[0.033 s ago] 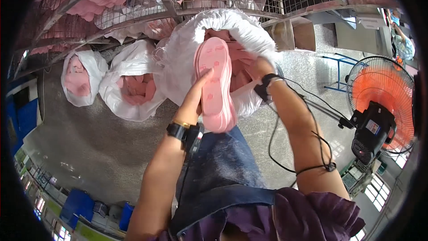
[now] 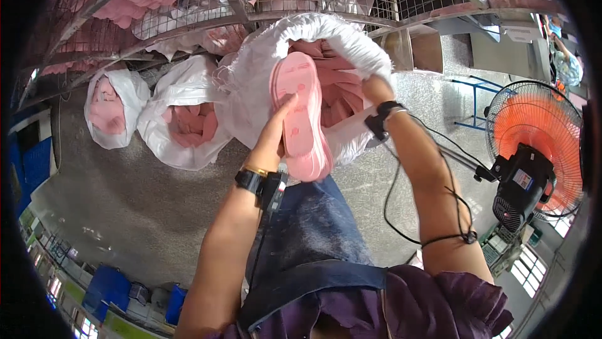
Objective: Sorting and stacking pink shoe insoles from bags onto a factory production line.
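A thick stack of pink shoe soles [image 2: 300, 113] stands tilted in my left hand [image 2: 273, 135], the thumb across its face and the fingers behind, hidden. The stack is in front of a large white woven sack [image 2: 251, 97]. Loose pink soles [image 2: 342, 91] lie inside the sack's mouth. My right hand [image 2: 379, 90] is at the right side of that mouth, its fingers curled at the sack's rim and partly hidden. Each wrist wears a black strapped device.
Two smaller white sacks, the middle one [image 2: 158, 122] and the far-left one [image 2: 128, 100], hold pink pieces on the grey floor. Wire-mesh racks [image 2: 370, 18] with pink soles stand beyond. An orange-bladed fan [image 2: 539, 129] is at right. A black cable [image 2: 390, 217] loops by my right arm.
My right hand has moved slightly up and to the right along the sack's mouth. The stack of soles in my left hand has shifted a little up and left.
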Action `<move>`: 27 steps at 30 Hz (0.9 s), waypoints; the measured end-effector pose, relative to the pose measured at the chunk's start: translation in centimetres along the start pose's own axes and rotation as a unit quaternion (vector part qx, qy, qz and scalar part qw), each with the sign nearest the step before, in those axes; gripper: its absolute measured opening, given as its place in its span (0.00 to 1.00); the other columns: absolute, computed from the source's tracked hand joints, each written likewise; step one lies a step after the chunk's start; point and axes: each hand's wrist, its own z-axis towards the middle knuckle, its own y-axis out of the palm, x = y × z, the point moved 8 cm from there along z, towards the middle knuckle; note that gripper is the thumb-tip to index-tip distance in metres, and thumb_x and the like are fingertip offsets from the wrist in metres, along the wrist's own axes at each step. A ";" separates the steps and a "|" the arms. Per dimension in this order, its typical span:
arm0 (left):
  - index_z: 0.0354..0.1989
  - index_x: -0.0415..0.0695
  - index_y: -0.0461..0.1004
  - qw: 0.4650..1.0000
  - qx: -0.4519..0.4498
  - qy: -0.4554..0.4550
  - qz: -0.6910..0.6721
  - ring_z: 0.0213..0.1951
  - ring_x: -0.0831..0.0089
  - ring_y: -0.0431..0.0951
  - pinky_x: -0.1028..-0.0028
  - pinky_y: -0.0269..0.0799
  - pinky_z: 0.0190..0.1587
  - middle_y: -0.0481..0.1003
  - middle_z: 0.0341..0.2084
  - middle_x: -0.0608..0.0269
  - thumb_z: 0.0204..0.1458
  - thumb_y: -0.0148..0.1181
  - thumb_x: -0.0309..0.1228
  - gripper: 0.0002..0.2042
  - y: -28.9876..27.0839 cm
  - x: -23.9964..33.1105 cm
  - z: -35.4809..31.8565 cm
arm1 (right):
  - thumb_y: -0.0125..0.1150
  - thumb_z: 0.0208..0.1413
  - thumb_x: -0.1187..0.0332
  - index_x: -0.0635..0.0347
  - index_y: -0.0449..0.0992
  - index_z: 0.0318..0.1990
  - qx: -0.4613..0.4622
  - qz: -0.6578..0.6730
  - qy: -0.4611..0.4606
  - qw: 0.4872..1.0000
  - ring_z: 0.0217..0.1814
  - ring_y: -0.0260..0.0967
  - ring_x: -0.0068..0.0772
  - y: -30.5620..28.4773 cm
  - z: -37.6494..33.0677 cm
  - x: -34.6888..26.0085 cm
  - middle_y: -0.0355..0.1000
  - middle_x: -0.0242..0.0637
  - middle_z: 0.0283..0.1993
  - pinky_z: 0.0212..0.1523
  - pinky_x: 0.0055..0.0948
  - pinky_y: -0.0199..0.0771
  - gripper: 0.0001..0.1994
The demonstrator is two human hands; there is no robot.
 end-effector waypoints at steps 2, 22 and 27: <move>0.61 0.45 0.69 0.992 0.095 0.077 -0.029 0.50 0.72 0.75 0.68 0.75 0.49 0.75 0.49 0.63 0.54 0.68 0.45 0.29 -4.8 1.3 -0.5 | 0.39 0.66 0.44 0.70 0.79 0.42 -0.030 0.127 0.085 0.988 0.36 0.79 0.59 -6.6 0.2 -2.7 0.78 0.60 0.40 0.34 0.49 0.80 0.33; 0.69 0.45 0.56 0.985 0.118 0.119 0.024 0.54 0.69 0.75 0.69 0.75 0.52 0.70 0.56 0.58 0.57 0.66 0.31 0.33 -5.4 0.2 -2.6 | 0.61 0.52 0.57 0.71 0.71 0.56 0.019 0.223 -0.077 0.972 0.57 0.71 0.56 -10.0 6.2 -13.4 0.74 0.60 0.51 0.59 0.42 0.68 0.28; 0.69 0.45 0.55 0.986 0.124 0.105 0.034 0.55 0.70 0.74 0.70 0.74 0.53 0.70 0.57 0.58 0.57 0.66 0.32 0.34 -6.0 -0.4 -1.7 | 0.72 0.41 0.52 0.71 0.70 0.61 -0.077 0.132 -0.091 0.984 0.63 0.69 0.49 -3.3 7.6 -10.1 0.73 0.54 0.58 0.64 0.36 0.66 0.40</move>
